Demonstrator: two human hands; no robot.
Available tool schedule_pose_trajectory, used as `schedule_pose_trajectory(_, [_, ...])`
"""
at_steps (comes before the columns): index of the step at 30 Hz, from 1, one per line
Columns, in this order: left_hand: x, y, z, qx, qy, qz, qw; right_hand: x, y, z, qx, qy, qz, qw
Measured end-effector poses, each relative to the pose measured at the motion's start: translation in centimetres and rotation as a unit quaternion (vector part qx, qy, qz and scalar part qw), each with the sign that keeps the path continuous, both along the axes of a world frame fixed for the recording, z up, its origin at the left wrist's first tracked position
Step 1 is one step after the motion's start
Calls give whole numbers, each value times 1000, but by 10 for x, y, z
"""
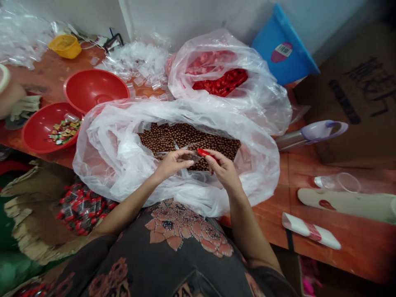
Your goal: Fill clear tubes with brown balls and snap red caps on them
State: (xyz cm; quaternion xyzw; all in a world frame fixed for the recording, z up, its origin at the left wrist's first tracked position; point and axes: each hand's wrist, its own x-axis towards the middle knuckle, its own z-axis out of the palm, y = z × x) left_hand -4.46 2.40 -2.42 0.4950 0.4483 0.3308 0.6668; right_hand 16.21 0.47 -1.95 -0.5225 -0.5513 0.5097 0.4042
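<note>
Over a big translucent plastic bag [105,144] full of small round brown balls [182,136], both hands meet near the middle. My left hand [175,163] pinches a small clear plastic container [195,156], partly hidden by the fingers. A glossy red plastic cap [203,153] is gripped between the thumb and fingers of my right hand [223,168], close beside the container. Whether the two pieces touch, I cannot tell. Other clear plastic pieces lie on the balls behind my left hand.
Behind stand a bag of red caps [225,82], a heap of clear containers [139,62] and a blue bin [283,45]. Red bowls [95,88] sit at left, one with small colourful pieces. Below left, a sack [34,198] holds red-capped containers [83,206]. A tumbler [309,134] lies right.
</note>
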Motion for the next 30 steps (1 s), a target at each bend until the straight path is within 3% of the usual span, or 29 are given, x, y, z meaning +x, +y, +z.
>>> schedule_pose_trajectory(5, [-1, -4, -2, 18, 10, -5, 1000, -3, -5, -2, 6, -8, -23, 1000])
schedule_pose_trajectory(12, [-1, -9, 2, -3, -4, -8, 1000, -2, -3, -11, -81, 120, -45, 988])
schedule_pose_trajectory(17, [4, -12, -2, 23, 6, -52, 998, -10, -6, -13, -115, 184, -32, 976])
schedule_pose_trajectory(20, [7, -14, -7, 39, 36, -55, 997, -15, -10, -14, -83, 192, -17, 978])
schedule_pose_trajectory(24, [10, -18, -9, 35, 44, -33, 998, -20, -15, -18, -2, 109, -46, 993])
schedule_pose_trajectory(30, [14, -22, -10, 47, 33, -33, 998, -22, -19, -18, 59, 41, -75, 995])
